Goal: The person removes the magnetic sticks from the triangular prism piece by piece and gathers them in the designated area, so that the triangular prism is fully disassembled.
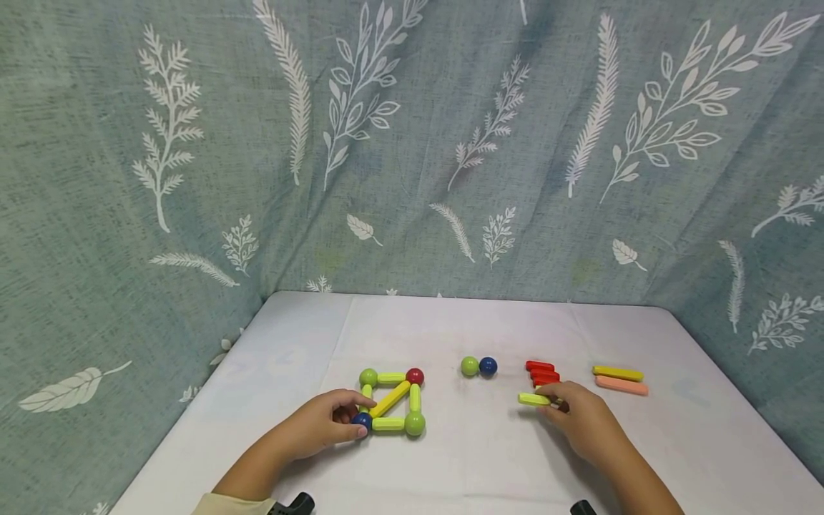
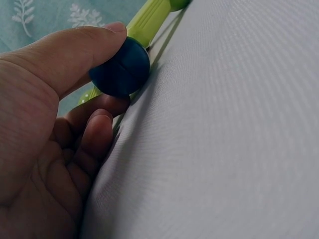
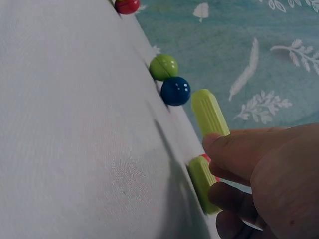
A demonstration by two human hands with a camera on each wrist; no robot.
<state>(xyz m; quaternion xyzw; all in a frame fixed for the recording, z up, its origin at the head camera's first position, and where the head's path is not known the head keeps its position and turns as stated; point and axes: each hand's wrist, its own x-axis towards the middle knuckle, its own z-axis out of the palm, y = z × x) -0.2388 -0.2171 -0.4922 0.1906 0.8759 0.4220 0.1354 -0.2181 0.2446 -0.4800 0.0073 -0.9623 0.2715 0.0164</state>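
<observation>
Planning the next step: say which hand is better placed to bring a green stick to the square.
Probably the right hand: its fingers pinch a green stick; the left hand holds a blue ball at one corner of the square.

From here I see a glossy blue ball (image 2: 122, 69); a ridged, plastic-looking lime rod (image 3: 209, 112); woven white cloth (image 3: 75, 124); a matt fabric curtain (image 1: 412, 157).

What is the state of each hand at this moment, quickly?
Left hand: holding the blue ball at a corner of the square frame.
Right hand: holding a yellow-green stick.
</observation>
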